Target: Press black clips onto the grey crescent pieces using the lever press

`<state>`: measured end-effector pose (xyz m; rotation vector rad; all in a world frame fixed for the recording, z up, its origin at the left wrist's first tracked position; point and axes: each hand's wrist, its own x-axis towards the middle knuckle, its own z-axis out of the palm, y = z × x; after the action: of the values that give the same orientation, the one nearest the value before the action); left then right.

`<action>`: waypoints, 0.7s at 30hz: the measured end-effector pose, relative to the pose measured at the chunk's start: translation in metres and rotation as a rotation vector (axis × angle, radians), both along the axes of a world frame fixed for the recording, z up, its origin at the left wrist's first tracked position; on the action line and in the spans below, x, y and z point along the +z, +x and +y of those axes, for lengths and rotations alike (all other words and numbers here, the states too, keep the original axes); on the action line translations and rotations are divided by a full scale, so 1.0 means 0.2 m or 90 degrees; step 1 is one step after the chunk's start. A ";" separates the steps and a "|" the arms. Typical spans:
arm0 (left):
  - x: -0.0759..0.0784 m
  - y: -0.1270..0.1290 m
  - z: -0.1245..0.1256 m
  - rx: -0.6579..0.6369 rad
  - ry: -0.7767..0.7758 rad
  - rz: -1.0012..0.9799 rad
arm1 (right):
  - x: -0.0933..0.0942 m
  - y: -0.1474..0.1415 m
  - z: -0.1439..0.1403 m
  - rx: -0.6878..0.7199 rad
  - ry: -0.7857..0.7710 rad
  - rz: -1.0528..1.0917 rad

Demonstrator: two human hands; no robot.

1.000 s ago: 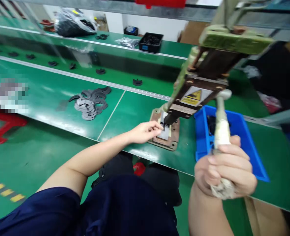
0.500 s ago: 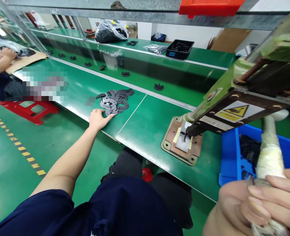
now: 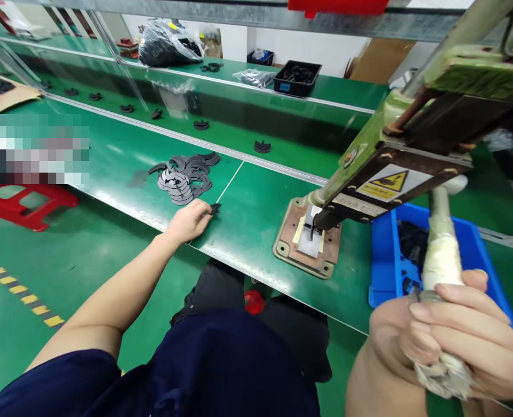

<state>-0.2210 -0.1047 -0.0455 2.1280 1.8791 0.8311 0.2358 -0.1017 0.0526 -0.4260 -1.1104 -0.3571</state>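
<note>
My left hand (image 3: pixel 190 222) pinches a small black curved part (image 3: pixel 215 208) just above the green bench, to the right of a pile of grey and black curved parts (image 3: pixel 182 179). My right hand (image 3: pixel 460 339) is wrapped round the taped lever (image 3: pixel 443 249) of a hand press (image 3: pixel 369 174). The press head carries a yellow warning label and leans over a metal base plate (image 3: pixel 286 234). A thin dark piece (image 3: pixel 312 231) stands at the pale block under the press tip; I cannot tell whether it is part of the tool.
Behind the lever stands a blue bin (image 3: pixel 384 260) holding black parts. Several curved black parts (image 3: pixel 262 146) lie spaced along the green strip behind the bench rail. On the back shelf are a black tray (image 3: pixel 297 78) and a plastic bag (image 3: pixel 169 43). A red stool (image 3: pixel 30 202) is at left.
My left hand has moved right, away from the pile, and now carries a black curved part. My right hand stays on the lever. The whole view has shifted slightly.
</note>
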 end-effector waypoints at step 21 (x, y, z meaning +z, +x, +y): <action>0.01 0.47 0.25 0.043 -0.186 -0.062 | 0.00 0.00 -0.08 0.032 -0.061 -0.047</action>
<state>-0.1265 -0.0541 -0.0428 1.8279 1.8992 0.6151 0.2355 -0.1181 0.0520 -0.4722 -1.2122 -0.2779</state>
